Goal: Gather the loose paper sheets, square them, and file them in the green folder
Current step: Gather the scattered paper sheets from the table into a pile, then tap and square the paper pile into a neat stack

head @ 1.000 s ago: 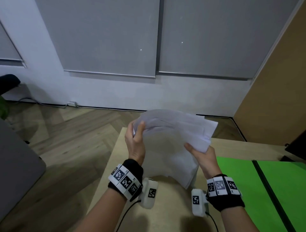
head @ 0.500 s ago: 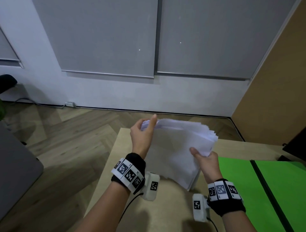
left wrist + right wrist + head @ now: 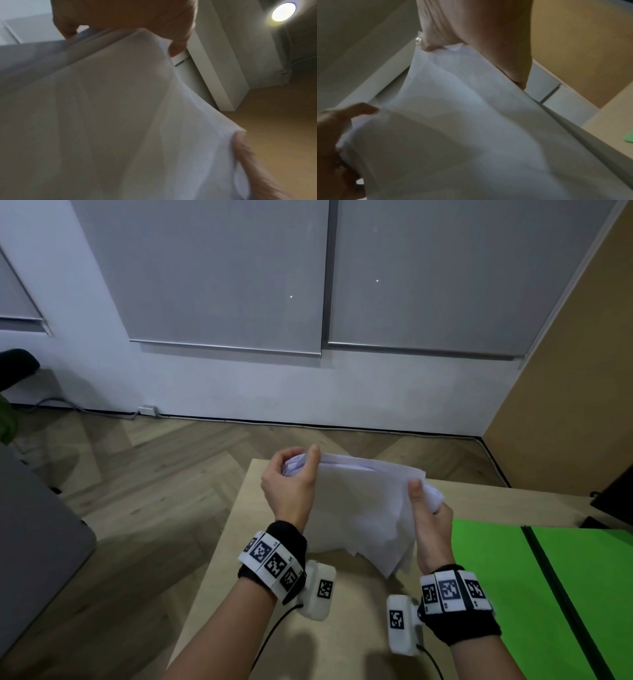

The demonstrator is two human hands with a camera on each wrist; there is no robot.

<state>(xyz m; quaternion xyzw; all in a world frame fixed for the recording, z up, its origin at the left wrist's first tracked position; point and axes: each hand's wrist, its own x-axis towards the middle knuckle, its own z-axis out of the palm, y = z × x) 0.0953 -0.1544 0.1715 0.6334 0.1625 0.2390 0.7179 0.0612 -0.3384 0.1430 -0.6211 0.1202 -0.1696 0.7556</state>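
Note:
A loose stack of white paper sheets stands upright above the light wooden desk, its lower edges ragged and uneven. My left hand grips the stack's top left corner, thumb in front. My right hand grips the top right corner, crumpling it slightly. The open green folder lies flat on the desk to the right of the hands. In the left wrist view the sheets fill most of the picture. The right wrist view shows the sheets with the other hand at lower left.
A dark object sits at the desk's far right edge. A brown partition stands behind the desk on the right. Left of the desk is wooden floor, with a grey surface at the far left.
Both hands have moved up to the stack's top corners. The fanned sheets have been drawn closer together and now hang more upright.

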